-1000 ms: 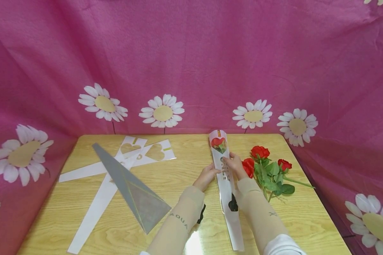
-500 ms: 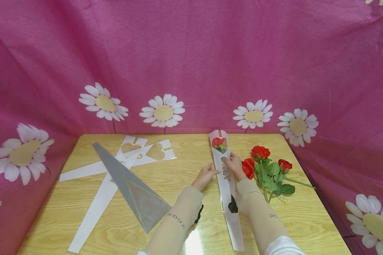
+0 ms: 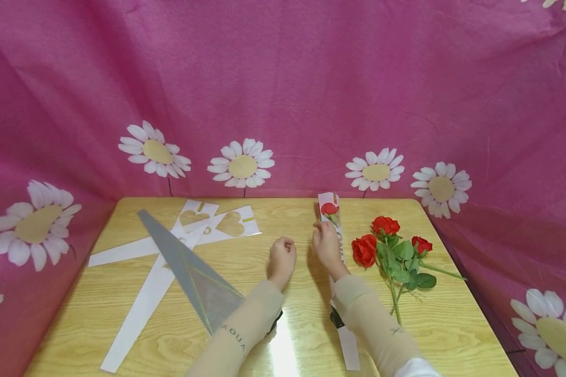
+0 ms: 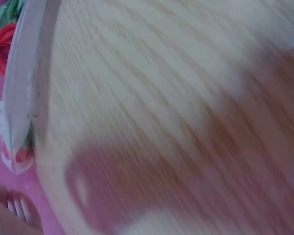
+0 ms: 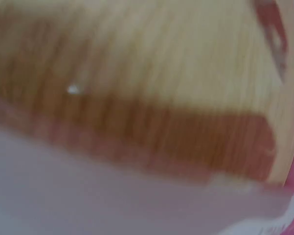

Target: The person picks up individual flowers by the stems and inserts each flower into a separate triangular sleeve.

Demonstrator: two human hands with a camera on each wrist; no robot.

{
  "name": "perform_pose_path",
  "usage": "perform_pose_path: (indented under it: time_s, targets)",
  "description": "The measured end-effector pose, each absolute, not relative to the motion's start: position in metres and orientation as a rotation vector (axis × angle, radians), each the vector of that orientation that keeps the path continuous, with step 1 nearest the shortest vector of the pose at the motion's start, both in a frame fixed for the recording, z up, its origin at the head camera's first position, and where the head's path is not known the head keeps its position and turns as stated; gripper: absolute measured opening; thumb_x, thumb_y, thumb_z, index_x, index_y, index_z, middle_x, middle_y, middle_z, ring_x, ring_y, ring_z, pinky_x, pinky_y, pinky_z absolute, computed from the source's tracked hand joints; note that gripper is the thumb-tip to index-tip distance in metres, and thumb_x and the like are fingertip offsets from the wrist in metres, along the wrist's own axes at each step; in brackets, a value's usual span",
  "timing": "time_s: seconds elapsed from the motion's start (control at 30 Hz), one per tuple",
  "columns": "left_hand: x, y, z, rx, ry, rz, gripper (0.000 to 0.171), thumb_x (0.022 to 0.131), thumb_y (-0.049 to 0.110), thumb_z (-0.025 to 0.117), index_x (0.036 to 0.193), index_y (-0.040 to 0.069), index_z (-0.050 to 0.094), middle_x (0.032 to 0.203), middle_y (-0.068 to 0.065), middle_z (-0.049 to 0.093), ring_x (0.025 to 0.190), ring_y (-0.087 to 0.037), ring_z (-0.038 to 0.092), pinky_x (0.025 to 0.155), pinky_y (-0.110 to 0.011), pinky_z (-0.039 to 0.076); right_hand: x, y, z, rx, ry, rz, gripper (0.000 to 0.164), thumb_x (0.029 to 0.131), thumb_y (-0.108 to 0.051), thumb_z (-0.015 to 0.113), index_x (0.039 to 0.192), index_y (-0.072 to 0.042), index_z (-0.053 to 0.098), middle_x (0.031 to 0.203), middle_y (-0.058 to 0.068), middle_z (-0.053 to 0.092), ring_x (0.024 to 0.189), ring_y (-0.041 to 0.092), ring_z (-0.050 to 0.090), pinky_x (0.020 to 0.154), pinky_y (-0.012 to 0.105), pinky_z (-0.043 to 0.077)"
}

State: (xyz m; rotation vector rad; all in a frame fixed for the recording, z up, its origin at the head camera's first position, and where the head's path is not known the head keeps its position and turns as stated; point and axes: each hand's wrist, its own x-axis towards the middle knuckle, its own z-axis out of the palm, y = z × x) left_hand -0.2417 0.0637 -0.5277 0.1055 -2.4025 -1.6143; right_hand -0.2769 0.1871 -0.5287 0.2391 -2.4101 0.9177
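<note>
A long white flower sleeve [image 3: 328,199] with a clear heart window stands on edge on the wooden table, a red rose [image 3: 330,209] showing inside. My right hand [image 3: 329,243] grips its upper part, fingers bent over the left edge. To the left, my left hand [image 3: 282,257] is apart from the sleeve, its fingers loosely curled with nothing in them. In the left wrist view the sleeve [image 4: 23,73] runs along the left side, and finger parts [image 4: 14,215] show in the lower corner. The right wrist view is blurred, the pale sleeve [image 5: 88,191] filling its bottom.
Several loose red roses [image 3: 365,250] with green leaves [image 3: 401,262] lie right of the right hand. On the left, flat white sleeves [image 3: 139,314] with heart windows lie crossed under a grey triangular sleeve [image 3: 188,267]. A pink daisy-print cloth [image 3: 292,104] hangs behind the table [image 3: 245,256].
My left hand has let go of the sleeve's side and moved left and down. My right hand has shifted left, and the sleeve has turned onto its edge, uncovering more of the nearest loose rose.
</note>
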Motion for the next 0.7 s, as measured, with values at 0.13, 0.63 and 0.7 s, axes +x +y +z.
perform_pose_path:
  time_s: [0.13,0.63,0.7]
  targets:
    - [-0.237,0.044,-0.523,0.11,-2.251,-1.607,0.006,0.08,-0.009,0.055,0.082,-0.007,0.061,0.074,-0.013,0.057,0.066,-0.023,0.056,0.058,-0.027,0.048,-0.265,0.169,-0.532,0.333,-2.471,0.996,0.013,0.08,0.007,0.058,0.093,0.007,0.06,0.088,0.018,0.057,0.082,0.03,0.055,0.075,0.039,0.049]
    - [-0.184,-0.04,-0.525,0.381,-2.357,-1.51,0.019,0.07,-0.011,0.054,0.087,-0.005,0.059,0.083,-0.014,0.057,0.072,-0.024,0.055,0.065,-0.031,0.045,-0.216,0.107,-0.545,0.726,-2.79,1.117,0.021,0.085,-0.001,0.058,0.105,0.003,0.057,0.099,0.013,0.057,0.09,0.022,0.057,0.078,0.03,0.051]
    - [-0.173,-0.049,-0.528,0.424,-2.41,-1.515,0.023,0.07,-0.01,0.054,0.091,-0.005,0.058,0.088,-0.015,0.056,0.077,-0.025,0.054,0.068,-0.032,0.045,-0.21,0.099,-0.546,0.763,-2.823,1.106,0.022,0.085,-0.002,0.059,0.106,0.003,0.056,0.101,0.012,0.057,0.091,0.022,0.057,0.079,0.029,0.051]
